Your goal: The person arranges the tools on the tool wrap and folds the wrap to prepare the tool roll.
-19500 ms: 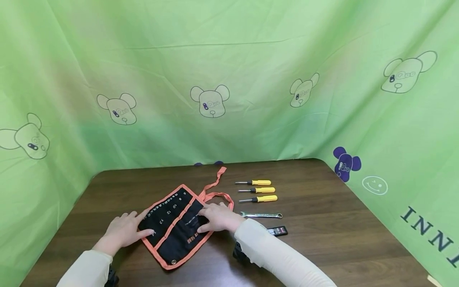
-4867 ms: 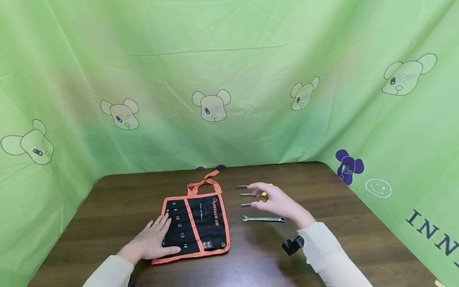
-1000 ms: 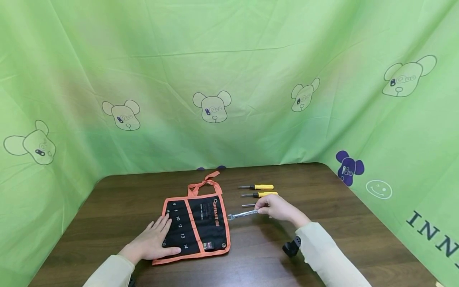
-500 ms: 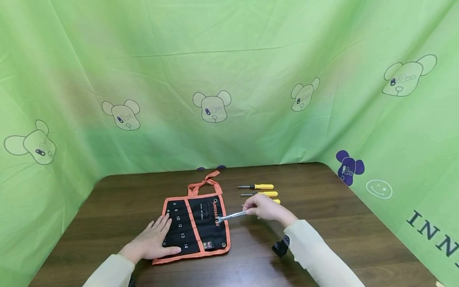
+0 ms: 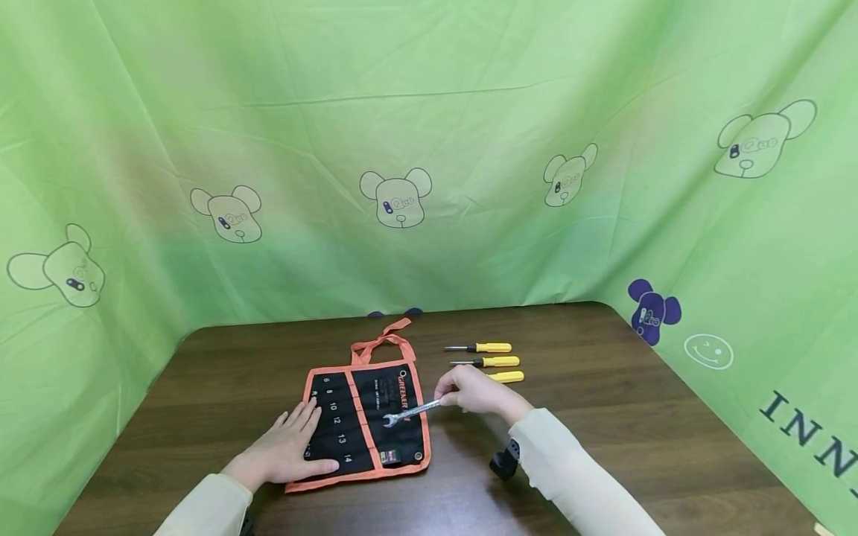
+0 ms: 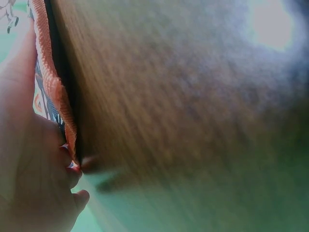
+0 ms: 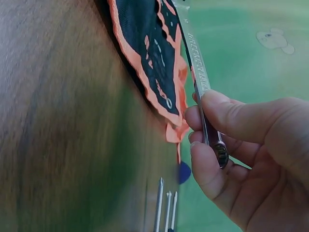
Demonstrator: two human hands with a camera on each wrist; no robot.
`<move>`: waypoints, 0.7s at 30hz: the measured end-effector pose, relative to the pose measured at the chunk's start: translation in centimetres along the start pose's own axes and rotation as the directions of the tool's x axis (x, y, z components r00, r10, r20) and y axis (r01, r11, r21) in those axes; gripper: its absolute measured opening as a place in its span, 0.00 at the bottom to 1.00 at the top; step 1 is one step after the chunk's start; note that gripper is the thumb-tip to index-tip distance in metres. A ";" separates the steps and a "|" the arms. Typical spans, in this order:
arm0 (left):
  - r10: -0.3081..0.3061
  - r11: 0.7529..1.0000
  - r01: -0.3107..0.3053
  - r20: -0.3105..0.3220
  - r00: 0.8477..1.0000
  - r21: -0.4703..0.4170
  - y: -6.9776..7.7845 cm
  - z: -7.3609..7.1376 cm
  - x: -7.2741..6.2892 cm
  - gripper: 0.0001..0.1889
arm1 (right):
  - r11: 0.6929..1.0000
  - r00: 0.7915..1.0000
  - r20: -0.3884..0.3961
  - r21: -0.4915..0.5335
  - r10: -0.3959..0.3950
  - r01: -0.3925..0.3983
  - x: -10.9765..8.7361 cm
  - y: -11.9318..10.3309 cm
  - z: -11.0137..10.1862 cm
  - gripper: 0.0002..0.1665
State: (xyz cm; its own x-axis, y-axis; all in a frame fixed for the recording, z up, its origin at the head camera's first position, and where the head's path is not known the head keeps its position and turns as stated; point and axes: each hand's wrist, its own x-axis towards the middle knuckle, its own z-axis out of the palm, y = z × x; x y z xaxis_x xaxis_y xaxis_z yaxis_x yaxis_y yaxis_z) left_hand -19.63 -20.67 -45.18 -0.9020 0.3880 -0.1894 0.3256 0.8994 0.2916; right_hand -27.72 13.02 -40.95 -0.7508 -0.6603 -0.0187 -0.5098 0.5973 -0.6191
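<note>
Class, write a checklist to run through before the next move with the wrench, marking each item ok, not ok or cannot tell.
1. Right hand grips the wrench: ok.
2. Left hand rests on the pouch: ok.
3. Pouch spread open: ok.
4. Wrench inside a pocket: not ok, it is outside, over the pouch.
5. Wrench end touching the cloth: cannot tell.
6. Three screwdrivers lying beside the pouch: ok.

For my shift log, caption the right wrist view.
Right hand pinches a wrench; a black, orange-edged pouch and three screwdrivers also show.
</note>
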 end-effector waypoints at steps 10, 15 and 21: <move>0.002 1.000 -0.002 0.000 1.000 -0.007 0.1 -0.1 -0.1 0.53 | 1.000 0.999 0.040 0.002 0.003 -0.003 0.6 -0.3 1.3 0.07; -0.006 1.000 0.006 0.001 1.000 -0.003 0.1 0.0 0.0 0.53 | 0.999 0.998 0.051 -0.009 0.031 -0.031 0.8 -0.4 1.9 0.08; -0.004 1.000 0.004 -0.005 1.000 -0.007 0.0 0.1 0.0 0.54 | 0.998 0.995 0.072 0.006 0.063 -0.063 1.0 -0.8 2.3 0.08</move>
State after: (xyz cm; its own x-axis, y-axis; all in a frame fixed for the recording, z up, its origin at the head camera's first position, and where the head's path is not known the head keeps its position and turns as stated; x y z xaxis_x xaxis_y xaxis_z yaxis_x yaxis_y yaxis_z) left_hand -19.60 -20.67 -45.29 -0.9049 0.3829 -0.1860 0.3197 0.8998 0.2970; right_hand -27.16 10.85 -42.27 -0.7493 -0.6524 -0.1136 -0.4590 0.6354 -0.6210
